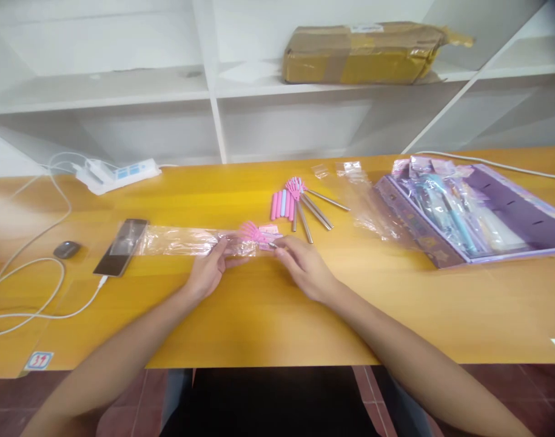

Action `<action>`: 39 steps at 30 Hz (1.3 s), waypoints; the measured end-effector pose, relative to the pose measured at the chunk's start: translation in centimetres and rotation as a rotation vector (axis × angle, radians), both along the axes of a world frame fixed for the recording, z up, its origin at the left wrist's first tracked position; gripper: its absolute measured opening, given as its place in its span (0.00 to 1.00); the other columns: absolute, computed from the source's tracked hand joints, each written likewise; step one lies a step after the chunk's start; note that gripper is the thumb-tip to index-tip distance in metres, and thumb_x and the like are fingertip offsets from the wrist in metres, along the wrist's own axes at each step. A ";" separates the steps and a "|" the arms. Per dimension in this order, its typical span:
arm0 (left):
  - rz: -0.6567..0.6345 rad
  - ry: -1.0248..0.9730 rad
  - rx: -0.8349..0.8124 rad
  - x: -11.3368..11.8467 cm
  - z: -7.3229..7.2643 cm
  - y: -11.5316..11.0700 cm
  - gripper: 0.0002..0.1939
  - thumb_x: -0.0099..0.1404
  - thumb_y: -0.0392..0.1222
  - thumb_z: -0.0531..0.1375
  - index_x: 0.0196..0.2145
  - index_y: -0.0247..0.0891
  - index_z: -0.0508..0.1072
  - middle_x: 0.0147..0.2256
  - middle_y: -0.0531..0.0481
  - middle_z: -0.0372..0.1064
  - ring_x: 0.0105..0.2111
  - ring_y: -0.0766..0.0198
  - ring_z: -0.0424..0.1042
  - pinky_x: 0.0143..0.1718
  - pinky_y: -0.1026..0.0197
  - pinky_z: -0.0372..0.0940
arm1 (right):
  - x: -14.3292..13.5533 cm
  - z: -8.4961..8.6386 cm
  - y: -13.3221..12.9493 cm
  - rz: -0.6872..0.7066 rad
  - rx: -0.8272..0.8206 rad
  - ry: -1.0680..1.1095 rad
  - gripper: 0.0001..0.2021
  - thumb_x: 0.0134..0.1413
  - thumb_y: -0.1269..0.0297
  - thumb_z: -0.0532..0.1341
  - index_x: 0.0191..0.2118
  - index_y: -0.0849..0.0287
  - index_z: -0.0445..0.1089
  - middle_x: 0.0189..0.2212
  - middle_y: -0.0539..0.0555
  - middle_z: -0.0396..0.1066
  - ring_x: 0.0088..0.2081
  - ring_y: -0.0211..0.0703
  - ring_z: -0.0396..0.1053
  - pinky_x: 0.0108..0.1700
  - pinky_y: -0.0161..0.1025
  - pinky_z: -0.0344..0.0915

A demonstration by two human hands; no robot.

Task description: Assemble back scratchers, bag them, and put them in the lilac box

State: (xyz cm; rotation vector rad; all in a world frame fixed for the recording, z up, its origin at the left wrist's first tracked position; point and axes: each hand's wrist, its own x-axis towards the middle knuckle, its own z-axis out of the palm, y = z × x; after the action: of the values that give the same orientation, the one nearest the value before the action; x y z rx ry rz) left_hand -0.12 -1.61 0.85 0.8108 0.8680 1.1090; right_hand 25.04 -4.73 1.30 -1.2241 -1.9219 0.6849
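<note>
My left hand is closed on the open end of a long clear plastic bag, which stretches left across the table. My right hand pinches the metal rod of a back scratcher whose pink hand-shaped head lies at the bag's mouth. How far the head sits inside the bag I cannot tell. Beside it is a small printed card. Just beyond my hands lie several more pink scratcher heads with metal rods, next to a row of pink and pale blue handles.
On the right stands a purple display box holding several bagged items, with clear bags beside it. A phone, white cable, small black device and power strip are at left. A taped carton rests on the shelf.
</note>
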 end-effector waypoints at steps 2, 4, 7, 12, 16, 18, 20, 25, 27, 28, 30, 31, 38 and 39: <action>0.053 -0.027 0.002 -0.2 0.2 0.2 0.18 0.69 0.52 0.69 0.48 0.36 0.79 0.49 0.42 0.80 0.48 0.53 0.81 0.52 0.43 0.79 | 0.8 0.5 0.4 -0.030 0.010 -0.105 0.21 0.79 0.50 0.50 0.41 0.58 0.73 0.37 0.58 0.74 0.39 0.46 0.70 0.43 0.40 0.62; 0.088 -0.054 0.018 -0.6 0.3 0.5 0.18 0.71 0.53 0.68 0.48 0.36 0.78 0.48 0.42 0.81 0.47 0.51 0.82 0.53 0.40 0.78 | 1.4 0.7 0.9 -0.068 -0.006 -0.245 0.23 0.78 0.50 0.51 0.35 0.58 0.71 0.33 0.57 0.72 0.34 0.44 0.67 0.37 0.39 0.57; 0.113 -0.072 0.047 -1.2 0.3 1.0 0.16 0.73 0.53 0.66 0.47 0.37 0.78 0.47 0.42 0.82 0.49 0.50 0.82 0.55 0.40 0.77 | 1.8 0.6 1.3 -0.113 -0.048 -0.378 0.21 0.76 0.51 0.54 0.33 0.58 0.71 0.29 0.55 0.71 0.28 0.41 0.62 0.33 0.38 0.50; 0.125 -0.091 0.040 -1.5 0.0 1.3 0.15 0.75 0.52 0.63 0.46 0.38 0.79 0.48 0.42 0.82 0.51 0.51 0.82 0.57 0.42 0.75 | 1.6 0.3 1.2 -0.114 -0.063 -0.403 0.19 0.74 0.52 0.55 0.33 0.58 0.72 0.29 0.54 0.73 0.28 0.41 0.63 0.32 0.37 0.48; 0.096 -0.113 0.004 -1.3 0.2 1.3 0.15 0.75 0.53 0.62 0.44 0.37 0.79 0.45 0.42 0.84 0.47 0.50 0.83 0.56 0.40 0.75 | 1.5 0.5 1.1 -0.100 -0.075 -0.391 0.21 0.74 0.51 0.55 0.32 0.58 0.70 0.28 0.54 0.71 0.27 0.40 0.62 0.32 0.37 0.48; 0.087 -0.118 -0.001 -1.2 0.3 1.2 0.15 0.74 0.52 0.63 0.43 0.37 0.79 0.44 0.42 0.84 0.46 0.50 0.84 0.56 0.39 0.75 | 1.5 0.7 1.1 -0.075 -0.073 -0.378 0.22 0.74 0.51 0.54 0.31 0.59 0.69 0.27 0.53 0.70 0.27 0.39 0.60 0.32 0.38 0.48; 0.088 -0.115 -0.007 -1.2 0.4 1.2 0.14 0.74 0.53 0.64 0.42 0.38 0.79 0.43 0.43 0.84 0.47 0.49 0.84 0.57 0.37 0.75 | 1.5 0.7 1.1 -0.058 -0.068 -0.364 0.22 0.74 0.51 0.53 0.30 0.59 0.67 0.27 0.53 0.68 0.26 0.38 0.59 0.33 0.38 0.48; 0.143 -0.128 -0.034 -1.2 0.2 1.2 0.12 0.73 0.51 0.65 0.40 0.39 0.78 0.40 0.47 0.83 0.45 0.51 0.84 0.58 0.36 0.75 | 1.5 0.7 1.0 -0.054 -0.072 -0.348 0.23 0.74 0.50 0.53 0.30 0.59 0.66 0.25 0.52 0.66 0.25 0.38 0.57 0.33 0.38 0.48; 0.119 -0.124 -0.020 -1.2 0.2 1.1 0.13 0.73 0.51 0.65 0.41 0.39 0.79 0.41 0.47 0.83 0.45 0.52 0.83 0.59 0.36 0.75 | 1.5 0.8 1.0 -0.041 -0.072 -0.342 0.23 0.75 0.49 0.53 0.30 0.59 0.66 0.25 0.52 0.66 0.25 0.37 0.57 0.33 0.37 0.48; 0.097 -0.120 -0.011 -1.1 0.2 1.1 0.14 0.73 0.53 0.66 0.41 0.39 0.79 0.41 0.46 0.83 0.46 0.51 0.83 0.59 0.36 0.74 | 1.5 0.8 1.0 -0.035 -0.071 -0.338 0.23 0.75 0.49 0.53 0.30 0.59 0.66 0.26 0.52 0.67 0.26 0.37 0.58 0.33 0.37 0.48; 0.054 -0.103 0.003 -1.0 0.3 1.0 0.15 0.71 0.54 0.67 0.42 0.39 0.80 0.42 0.46 0.83 0.48 0.50 0.83 0.60 0.37 0.74 | 1.5 0.8 1.0 -0.031 -0.070 -0.337 0.23 0.75 0.50 0.53 0.30 0.59 0.66 0.26 0.52 0.67 0.26 0.37 0.58 0.33 0.37 0.48; 0.041 -0.088 0.012 -1.0 0.3 1.0 0.15 0.70 0.54 0.68 0.43 0.39 0.80 0.42 0.45 0.83 0.49 0.50 0.82 0.59 0.38 0.74 | 1.5 0.9 0.9 -0.032 -0.073 -0.338 0.23 0.75 0.50 0.53 0.30 0.59 0.66 0.26 0.52 0.67 0.26 0.37 0.58 0.33 0.37 0.48; 0.050 -0.023 0.053 -0.6 0.4 0.6 0.12 0.62 0.45 0.75 0.41 0.39 0.81 0.45 0.48 0.83 0.46 0.56 0.82 0.51 0.50 0.79 | 1.6 0.7 0.8 0.011 -0.044 -0.295 0.23 0.79 0.51 0.49 0.36 0.58 0.70 0.33 0.55 0.72 0.33 0.41 0.68 0.37 0.38 0.55; 0.068 -0.026 0.044 -0.6 0.5 0.6 0.12 0.62 0.45 0.75 0.40 0.39 0.82 0.44 0.48 0.83 0.46 0.56 0.82 0.51 0.51 0.79 | 1.7 0.6 0.9 0.001 -0.011 -0.273 0.24 0.80 0.52 0.47 0.36 0.58 0.70 0.34 0.55 0.72 0.35 0.42 0.69 0.38 0.38 0.56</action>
State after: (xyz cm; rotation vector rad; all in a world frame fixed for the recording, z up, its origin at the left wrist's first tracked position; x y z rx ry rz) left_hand -0.68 -1.05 1.31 0.8066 0.8570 1.2002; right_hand 26.77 -3.87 1.90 -1.3825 -2.1417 0.5518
